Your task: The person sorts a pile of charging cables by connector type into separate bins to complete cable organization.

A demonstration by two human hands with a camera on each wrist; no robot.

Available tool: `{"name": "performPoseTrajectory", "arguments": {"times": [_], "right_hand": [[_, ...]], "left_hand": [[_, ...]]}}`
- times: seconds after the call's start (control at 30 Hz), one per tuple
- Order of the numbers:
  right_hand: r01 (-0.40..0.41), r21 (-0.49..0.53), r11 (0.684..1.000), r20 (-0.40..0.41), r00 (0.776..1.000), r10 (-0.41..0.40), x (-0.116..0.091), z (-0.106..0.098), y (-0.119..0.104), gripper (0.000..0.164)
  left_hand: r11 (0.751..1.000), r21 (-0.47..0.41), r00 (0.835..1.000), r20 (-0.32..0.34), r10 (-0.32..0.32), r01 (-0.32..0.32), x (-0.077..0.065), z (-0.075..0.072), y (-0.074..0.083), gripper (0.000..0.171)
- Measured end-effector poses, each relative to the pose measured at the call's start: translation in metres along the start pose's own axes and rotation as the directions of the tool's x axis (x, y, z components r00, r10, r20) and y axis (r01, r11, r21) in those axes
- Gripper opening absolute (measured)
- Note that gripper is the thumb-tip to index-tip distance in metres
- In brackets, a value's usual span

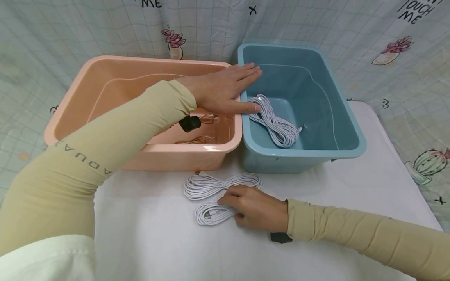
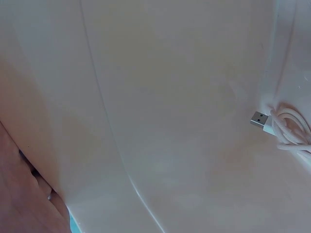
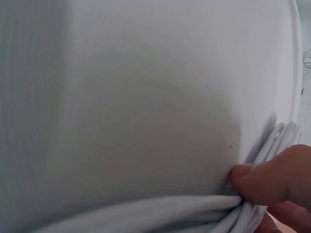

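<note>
My left hand [image 1: 225,88] lies with straight fingers across the adjoining rims of the peach bin [image 1: 183,148] and the blue bin [image 1: 306,153]. In the right wrist view, my right thumb [image 3: 277,177] presses on a bundle of white cable strands. The head view shows my right hand [image 1: 258,208] gripping the right end of the nearer coiled white USB cable [image 1: 212,214] on the table. Just behind it lies another coiled white cable [image 1: 202,187], its right part close to my knuckles. The right hand's other fingertips are mostly hidden.
A white cable bundle [image 1: 272,123] lies inside the blue bin. Coiled cables [image 1: 207,118] sit in the peach bin, partly hidden by my left arm; one USB plug [image 2: 259,119] shows in the left wrist view. A patterned cloth [image 1: 207,31] hangs behind the white-covered table [image 1: 168,242].
</note>
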State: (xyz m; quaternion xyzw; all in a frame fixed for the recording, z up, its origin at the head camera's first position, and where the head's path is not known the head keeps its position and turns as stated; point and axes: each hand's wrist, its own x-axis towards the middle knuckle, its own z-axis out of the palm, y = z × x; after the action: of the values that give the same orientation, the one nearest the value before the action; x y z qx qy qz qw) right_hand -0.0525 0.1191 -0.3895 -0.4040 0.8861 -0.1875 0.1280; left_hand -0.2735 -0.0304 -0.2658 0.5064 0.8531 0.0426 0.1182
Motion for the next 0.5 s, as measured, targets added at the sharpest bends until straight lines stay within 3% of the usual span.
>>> {"name": "performPoseTrajectory", "arguments": {"times": [0.5], "right_hand": [[-0.079,0.104,0.991,0.082,0.994,0.070,0.0054,-0.0041,-0.0050,0.044]], "left_hand": [[1.000,0.007,1.000,0.001,0.003,-0.003,0.0001,-0.0001,0.0002,0.096]]}}
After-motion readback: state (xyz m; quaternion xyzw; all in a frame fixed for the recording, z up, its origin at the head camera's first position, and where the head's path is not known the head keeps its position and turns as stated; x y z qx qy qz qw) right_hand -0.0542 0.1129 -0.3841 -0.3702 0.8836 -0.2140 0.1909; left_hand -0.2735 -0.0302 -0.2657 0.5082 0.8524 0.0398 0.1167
